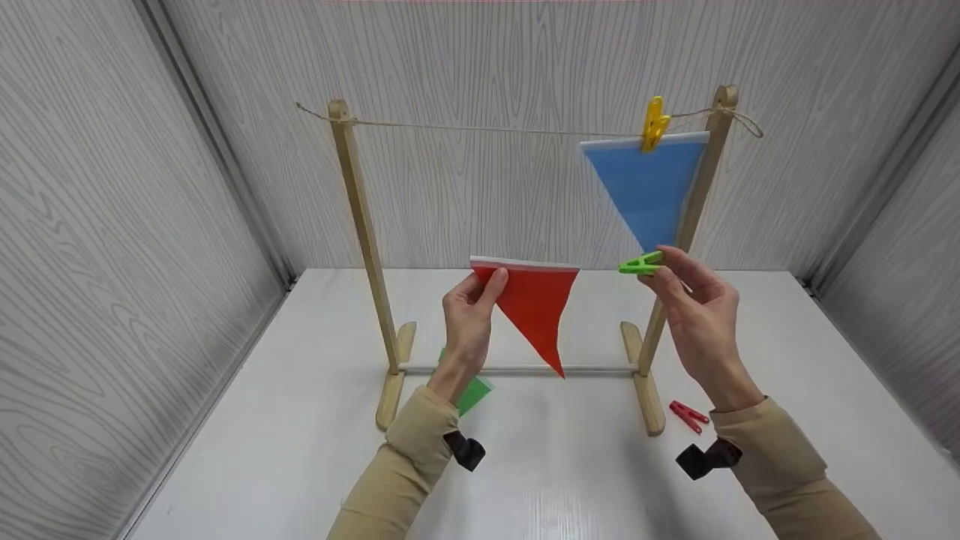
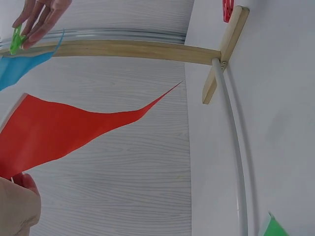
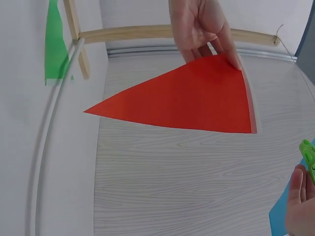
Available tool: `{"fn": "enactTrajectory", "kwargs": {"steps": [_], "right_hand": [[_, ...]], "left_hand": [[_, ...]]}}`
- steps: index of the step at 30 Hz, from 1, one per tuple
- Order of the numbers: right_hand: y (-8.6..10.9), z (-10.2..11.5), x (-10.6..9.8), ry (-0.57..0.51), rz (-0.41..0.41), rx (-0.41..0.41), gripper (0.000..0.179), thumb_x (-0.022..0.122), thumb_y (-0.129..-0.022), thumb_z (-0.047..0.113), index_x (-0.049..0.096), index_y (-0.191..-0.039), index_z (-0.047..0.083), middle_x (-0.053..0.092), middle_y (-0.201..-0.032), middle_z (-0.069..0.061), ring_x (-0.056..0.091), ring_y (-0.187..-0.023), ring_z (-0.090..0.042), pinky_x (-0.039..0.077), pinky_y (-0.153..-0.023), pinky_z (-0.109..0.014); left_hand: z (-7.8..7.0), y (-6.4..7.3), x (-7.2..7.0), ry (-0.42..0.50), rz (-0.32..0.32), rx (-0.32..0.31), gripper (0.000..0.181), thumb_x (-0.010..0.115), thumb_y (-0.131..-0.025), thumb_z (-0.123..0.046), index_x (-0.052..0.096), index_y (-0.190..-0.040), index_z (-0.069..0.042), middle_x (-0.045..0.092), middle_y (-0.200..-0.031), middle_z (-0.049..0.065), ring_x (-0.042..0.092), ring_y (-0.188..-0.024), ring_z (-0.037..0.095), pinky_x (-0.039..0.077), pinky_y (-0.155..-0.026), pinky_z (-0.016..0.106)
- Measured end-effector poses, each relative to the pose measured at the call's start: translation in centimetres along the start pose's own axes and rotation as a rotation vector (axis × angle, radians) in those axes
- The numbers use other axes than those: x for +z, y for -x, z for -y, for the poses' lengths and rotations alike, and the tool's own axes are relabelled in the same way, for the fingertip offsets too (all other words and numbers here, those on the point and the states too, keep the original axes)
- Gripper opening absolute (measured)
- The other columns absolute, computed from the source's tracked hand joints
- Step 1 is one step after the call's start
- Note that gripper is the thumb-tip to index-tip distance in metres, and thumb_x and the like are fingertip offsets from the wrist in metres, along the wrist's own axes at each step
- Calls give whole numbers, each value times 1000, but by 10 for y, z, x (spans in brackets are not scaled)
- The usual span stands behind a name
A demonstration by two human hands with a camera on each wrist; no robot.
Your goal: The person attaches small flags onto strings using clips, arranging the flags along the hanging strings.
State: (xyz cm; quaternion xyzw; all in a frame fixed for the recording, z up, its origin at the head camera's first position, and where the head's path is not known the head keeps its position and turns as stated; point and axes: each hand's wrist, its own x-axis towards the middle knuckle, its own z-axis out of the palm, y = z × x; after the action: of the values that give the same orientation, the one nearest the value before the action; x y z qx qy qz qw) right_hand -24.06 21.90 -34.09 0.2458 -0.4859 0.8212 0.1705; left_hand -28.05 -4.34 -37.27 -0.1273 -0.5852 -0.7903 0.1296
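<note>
My left hand (image 1: 469, 319) pinches a red triangular pennant (image 1: 536, 300) near the left end of its white top edge, and its point hangs down. In my right hand (image 1: 701, 315) a green clothespin (image 1: 641, 264) is pinched between thumb and fingers, just below the tip of a blue pennant (image 1: 645, 187). That blue pennant hangs at the right end of a string (image 1: 480, 129), held by a yellow clothespin (image 1: 654, 126). In the right wrist view the red pennant (image 3: 182, 101) spreads out flat below the left hand (image 3: 202, 24), its thumb over the white edge.
The string runs between two wooden posts (image 1: 364, 232) on feet, joined low by a white rod (image 1: 559, 370). A green pennant (image 1: 474, 394) lies on the white table (image 1: 315, 420), partly behind my left arm. Near the right foot lies a red clothespin (image 1: 688, 415). Grey wood-grain panels stand around.
</note>
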Motion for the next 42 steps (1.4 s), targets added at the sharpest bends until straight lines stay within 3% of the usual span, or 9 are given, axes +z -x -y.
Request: {"fn": "enactTrajectory", "kwargs": {"steps": [15, 23, 30, 36, 42], "right_hand": [[-27, -1, 37, 34, -34, -14, 29, 60, -96, -6, 65, -125, -3, 68, -114, -8, 70, -106, -16, 54, -100, -29], [-46, 3, 53, 31, -7, -36, 30, 60, -95, -8, 65, -125, -5, 70, -112, -7, 70, -103, -16, 55, -99, -30], [-66, 10, 66, 20, -26, -50, 30, 56, -95, -12, 64, -124, -9, 69, -108, -8, 68, -96, -18, 58, -90, -27], [-77, 17, 77, -12, 0, -56, 29, 54, -96, -11, 67, -121, -3, 68, -106, -10, 66, -90, -21, 58, -82, -25], [-85, 21, 88, 59, 13, -83, 28, 56, -97, -8, 66, -123, -4, 66, -107, -10, 65, -86, -20, 59, -80, -24]], "left_hand": [[-21, -14, 8, 43, -7, 46, 25, 63, -100, -15, 69, -120, -1, 73, -106, 6, 65, -105, 21, 46, -113, 39], [-32, -23, 13, 47, -26, 70, 24, 63, -100, -13, 70, -119, -1, 74, -103, 3, 65, -106, 20, 41, -116, 40], [-42, -32, 17, 74, -38, 96, 21, 64, -99, -12, 71, -115, 0, 74, -97, -2, 65, -105, 17, 42, -115, 40], [-49, -37, 22, 90, -37, 103, 20, 63, -99, -11, 71, -115, 0, 73, -95, -2, 64, -102, 17, 40, -116, 41], [-56, -43, 25, 83, -30, 124, 21, 62, -99, -12, 70, -115, -1, 72, -96, -1, 63, -102, 19, 38, -116, 43]]}}
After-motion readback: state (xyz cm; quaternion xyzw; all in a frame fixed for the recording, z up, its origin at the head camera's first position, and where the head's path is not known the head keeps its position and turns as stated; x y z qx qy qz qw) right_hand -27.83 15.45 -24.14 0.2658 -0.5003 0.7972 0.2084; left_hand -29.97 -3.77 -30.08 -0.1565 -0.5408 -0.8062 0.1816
